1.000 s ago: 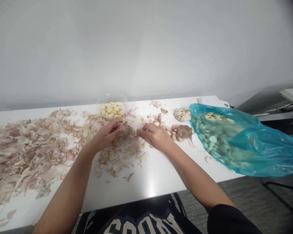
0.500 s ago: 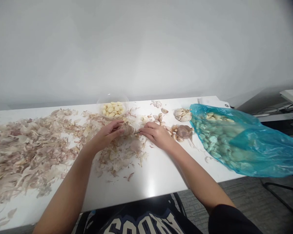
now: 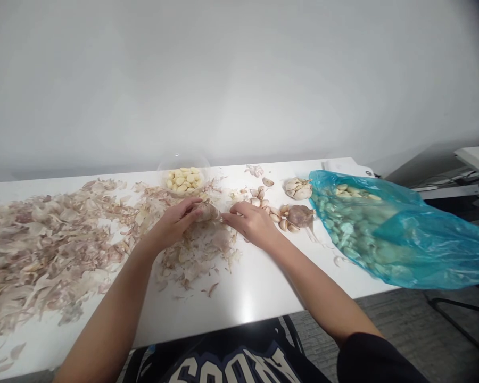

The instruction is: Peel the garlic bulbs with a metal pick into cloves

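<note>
My left hand [image 3: 175, 222] is closed around a garlic bulb [image 3: 209, 211] in pale papery skin, just above the white table [image 3: 227, 290]. At the bulb's right side my right hand [image 3: 250, 223] pinches with thumb and fingers; whatever lies between the fingertips is too small to make out. Beneath both hands are loose garlic skins [image 3: 191, 260]. Unpeeled garlic cloves [image 3: 259, 199] lie just beyond and to the right of my right hand. Farther right rest a partly opened whitish garlic bulb [image 3: 298, 188] and a browner garlic bulb [image 3: 300, 216].
A clear bowl [image 3: 203, 166] of peeled cloves [image 3: 183, 179] stands near the wall. A large heap of garlic skins [image 3: 56, 239] covers the table's left side. On the right, a blue plastic bag [image 3: 399, 234] with cloves inside hangs past the table edge.
The right fingertips have shifted slightly left, up against the bulb. A thin dark piece showing at those fingertips earlier is no longer visible. My left hand keeps hold of the bulb.
</note>
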The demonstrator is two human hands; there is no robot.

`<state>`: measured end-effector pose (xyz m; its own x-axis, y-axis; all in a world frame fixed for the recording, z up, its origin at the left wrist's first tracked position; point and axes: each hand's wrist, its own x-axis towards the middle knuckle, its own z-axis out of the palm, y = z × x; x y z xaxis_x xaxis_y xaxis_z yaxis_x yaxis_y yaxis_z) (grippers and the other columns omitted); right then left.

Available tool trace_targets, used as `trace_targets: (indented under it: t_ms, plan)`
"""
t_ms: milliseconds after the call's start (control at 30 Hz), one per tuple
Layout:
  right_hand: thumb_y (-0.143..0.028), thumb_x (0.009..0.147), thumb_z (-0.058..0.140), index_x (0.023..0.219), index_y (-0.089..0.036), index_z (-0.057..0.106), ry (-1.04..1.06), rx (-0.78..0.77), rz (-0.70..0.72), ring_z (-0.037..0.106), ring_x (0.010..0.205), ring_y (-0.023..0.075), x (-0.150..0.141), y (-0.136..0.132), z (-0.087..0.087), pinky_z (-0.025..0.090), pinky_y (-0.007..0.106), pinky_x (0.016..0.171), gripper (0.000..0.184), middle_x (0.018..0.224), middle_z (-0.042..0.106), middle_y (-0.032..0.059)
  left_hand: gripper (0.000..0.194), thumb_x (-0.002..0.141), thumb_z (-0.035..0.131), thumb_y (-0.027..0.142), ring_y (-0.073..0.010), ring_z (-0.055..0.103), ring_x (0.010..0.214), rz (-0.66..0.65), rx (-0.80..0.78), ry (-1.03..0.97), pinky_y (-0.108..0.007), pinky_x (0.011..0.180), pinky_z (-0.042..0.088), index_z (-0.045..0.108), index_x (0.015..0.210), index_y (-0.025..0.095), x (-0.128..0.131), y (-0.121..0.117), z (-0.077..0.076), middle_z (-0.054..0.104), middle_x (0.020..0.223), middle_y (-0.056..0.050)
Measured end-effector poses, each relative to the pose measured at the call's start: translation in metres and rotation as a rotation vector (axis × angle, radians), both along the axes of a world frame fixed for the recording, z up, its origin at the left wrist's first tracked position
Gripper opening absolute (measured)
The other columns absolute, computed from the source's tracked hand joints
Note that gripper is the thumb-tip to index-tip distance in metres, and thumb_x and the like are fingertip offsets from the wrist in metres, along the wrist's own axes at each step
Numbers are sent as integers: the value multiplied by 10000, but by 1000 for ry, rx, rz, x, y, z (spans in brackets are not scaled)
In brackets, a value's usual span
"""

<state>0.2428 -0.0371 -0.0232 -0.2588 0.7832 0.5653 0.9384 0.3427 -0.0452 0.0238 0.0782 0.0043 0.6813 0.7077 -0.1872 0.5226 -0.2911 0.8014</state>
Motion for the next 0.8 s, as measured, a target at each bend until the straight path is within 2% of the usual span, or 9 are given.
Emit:
trace_targets:
  t_ms: [100,167,267,367,433,533,667,733,800]
  plan:
    - [-293,966,531,794,-181,665,-56,107,-51,460,664,92,-9,3,-2,268,257,577,245,720,606,1,554,932,405,645,-266,594,1089,-4,82,11,-376,916,449,573,1258,229,3,-3,1,657,1173,-59]
    - [-289,966,531,714,-178,622,-81,149,-78,419,635,92,-14,5,-3,262,261,579,290,669,564,-11,540,907,461,642,-248,608,999,-39,107,24,-354,852,454,583,1217,217,4,-4,2,664,1091,-51]
    - [-283,960,542,673,-180,584,-105,213,-115,387,625,97,-19,7,-3,255,262,584,307,641,531,-18,518,823,617,574,-236,598,939,-78,180,4,-334,803,450,590,1164,185,7,-4,1,655,1041,-55]
    - [-242,934,574,649,-177,553,-120,266,-121,366,623,102,-20,7,-2,243,266,583,293,625,514,-21,346,844,577,450,-219,573,919,-41,285,-26,-331,811,424,602,1040,166,11,-7,1,647,1012,-60]
    - [-198,914,588,664,-176,554,-131,294,-108,362,628,104,-20,7,0,238,270,586,253,625,512,-23,269,857,552,437,-188,537,814,1,293,-11,-311,746,396,579,896,172,15,-10,3,618,878,-31]
    - [-158,896,600,701,-175,563,-142,349,-84,359,634,104,-18,5,6,228,281,592,199,636,522,-28,303,855,565,470,-145,456,684,69,232,12,-284,648,339,518,766,184,18,-16,9,524,720,15]
    - [-133,889,600,685,-170,544,-150,409,-53,341,634,104,-19,1,13,206,301,597,215,648,521,-24,356,842,594,528,-115,387,617,127,93,2,-267,590,296,541,759,186,18,-19,10,428,645,45]
    - [-112,883,593,657,-168,527,-156,423,-39,320,632,109,-21,-1,15,192,310,599,241,639,501,-20,396,825,611,564,-113,419,624,178,3,-56,-259,589,322,554,748,179,15,-17,6,440,647,44]
    - [-102,876,586,641,-166,520,-165,426,-8,305,636,111,-24,-2,13,177,315,600,253,644,502,-17,421,809,628,583,-134,517,682,275,-94,-183,-266,636,410,584,758,167,13,-14,3,516,688,25]
